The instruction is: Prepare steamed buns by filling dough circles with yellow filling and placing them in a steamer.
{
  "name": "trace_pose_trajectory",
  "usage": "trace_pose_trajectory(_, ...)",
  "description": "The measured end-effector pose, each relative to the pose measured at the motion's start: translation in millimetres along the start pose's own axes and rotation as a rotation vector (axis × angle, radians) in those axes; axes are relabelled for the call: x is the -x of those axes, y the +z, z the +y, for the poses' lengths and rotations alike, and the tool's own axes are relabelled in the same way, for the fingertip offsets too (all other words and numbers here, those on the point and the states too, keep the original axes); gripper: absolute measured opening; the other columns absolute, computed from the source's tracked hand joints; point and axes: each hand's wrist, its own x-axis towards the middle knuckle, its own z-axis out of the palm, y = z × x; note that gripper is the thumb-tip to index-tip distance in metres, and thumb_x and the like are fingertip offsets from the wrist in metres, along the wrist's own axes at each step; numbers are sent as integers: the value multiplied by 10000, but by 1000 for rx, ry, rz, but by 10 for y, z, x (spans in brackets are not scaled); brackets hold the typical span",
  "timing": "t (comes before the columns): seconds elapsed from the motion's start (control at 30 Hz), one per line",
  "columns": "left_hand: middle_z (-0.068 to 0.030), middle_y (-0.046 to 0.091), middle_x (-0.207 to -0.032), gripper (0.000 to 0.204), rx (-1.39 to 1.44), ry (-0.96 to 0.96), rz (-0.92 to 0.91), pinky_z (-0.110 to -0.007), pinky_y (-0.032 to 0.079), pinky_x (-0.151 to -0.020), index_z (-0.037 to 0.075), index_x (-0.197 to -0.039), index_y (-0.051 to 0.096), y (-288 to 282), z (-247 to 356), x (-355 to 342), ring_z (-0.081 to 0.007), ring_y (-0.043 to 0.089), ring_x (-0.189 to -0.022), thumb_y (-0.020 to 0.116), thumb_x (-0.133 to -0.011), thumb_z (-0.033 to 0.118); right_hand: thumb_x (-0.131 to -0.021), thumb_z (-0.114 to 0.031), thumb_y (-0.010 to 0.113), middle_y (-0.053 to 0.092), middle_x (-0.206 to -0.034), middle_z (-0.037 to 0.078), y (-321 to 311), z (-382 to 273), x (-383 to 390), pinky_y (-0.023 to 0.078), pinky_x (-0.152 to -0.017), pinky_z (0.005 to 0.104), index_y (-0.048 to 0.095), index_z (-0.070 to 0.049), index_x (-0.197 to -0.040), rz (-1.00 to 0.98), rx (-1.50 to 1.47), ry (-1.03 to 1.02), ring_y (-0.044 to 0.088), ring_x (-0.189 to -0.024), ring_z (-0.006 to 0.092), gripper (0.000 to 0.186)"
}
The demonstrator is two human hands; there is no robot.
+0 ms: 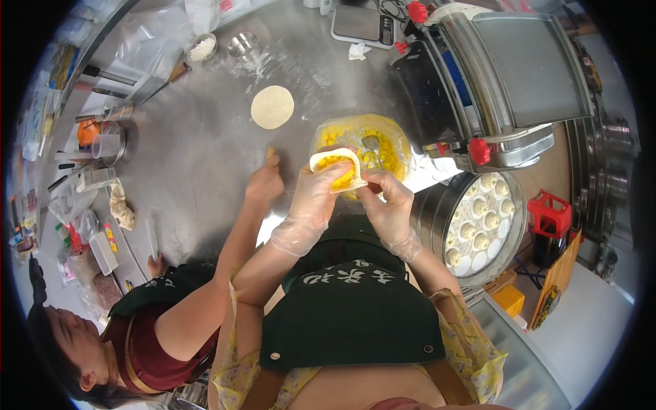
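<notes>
Two hands in clear gloves are at work on one dough wrapper point(353, 171) with yellow filling point(331, 161) inside. Our left hand point(313, 193) curls around the wrapper, its thumb pressed on the filling. Our right hand point(387, 199) pinches the wrapper's right edge between thumb and fingers. We think we are folding the edge; the next move seems to call for small, neat pinches, with the thumb holding the filling in.

Just beyond both hands sits a bowl point(355, 121) of yellow filling with a spoon point(371, 143) in it, so we could bump it. Just left of our left hand is a co-worker's hand point(265, 184), so room is tight there. Right of our right hand is a round pot point(429, 213) with white buns point(468, 230). Farther beyond our left hand, a flat dough round point(272, 107) lies on the desk point(198, 137). Beyond our right hand stands a big metal machine point(526, 68), and farthest off, a scale point(357, 26).
</notes>
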Motion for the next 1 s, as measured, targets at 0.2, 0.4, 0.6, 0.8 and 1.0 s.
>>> trace_pose_trajectory(0.2, -72, 639, -1123, 312, -33, 81, 11, -291, 506, -905, 22, -1202, 604, 88, -11, 58, -145, 615, -1023, 643, -893, 18, -765, 59, 711, 684, -811, 79, -2, 57, 11, 519, -612, 263, 644, -25, -959, -16, -12, 53, 649, -667, 130, 222)
trace_pose_trajectory(0.4, -52, 639, -1100, 320, -207, 86, 9, -269, 497, -886, 32, -1215, 601, 38, -16, 61, -120, 607, -990, 643, -898, 29, -782, 53, 694, 664, -765, 35, -87, -135, -81, 516, -611, 259, 633, -52, -1108, -98, -40, 160, 628, -657, 91, 349)
trace_pose_trajectory(0.6, -54, 624, -1147, 317, -315, 52, -96, -269, 465, -932, 39, -1230, 591, 63, 115, 87, -123, 580, -1043, 602, -913, 39, -785, 78, 690, 692, -837, 49, -126, -42, -52, 530, -634, 242, 658, -23, -1040, -167, 126, 5, 666, -707, 106, 276)
trace_pose_trajectory(0.8, -71, 592, -1229, 321, -363, 76, -246, -302, 427, -1014, 26, -1247, 572, 45, 183, 66, -152, 551, -1132, 562, -927, 57, -770, 53, 698, 672, -808, 116, -123, -29, -93, 507, -562, 304, 606, -41, -1000, -83, 311, -388, 668, -640, 199, 265)
trace_pose_trajectory(1.0, -92, 581, -1233, 363, -572, -2, -284, -317, 424, -1036, -1, -1269, 546, 54, 319, 41, -165, 546, -1163, 581, -912, 53, -767, 66, 688, 683, -802, 99, -167, -127, -105, 529, -600, 293, 626, -32, -1057, -138, 0, 23, 680, -669, 199, 312)
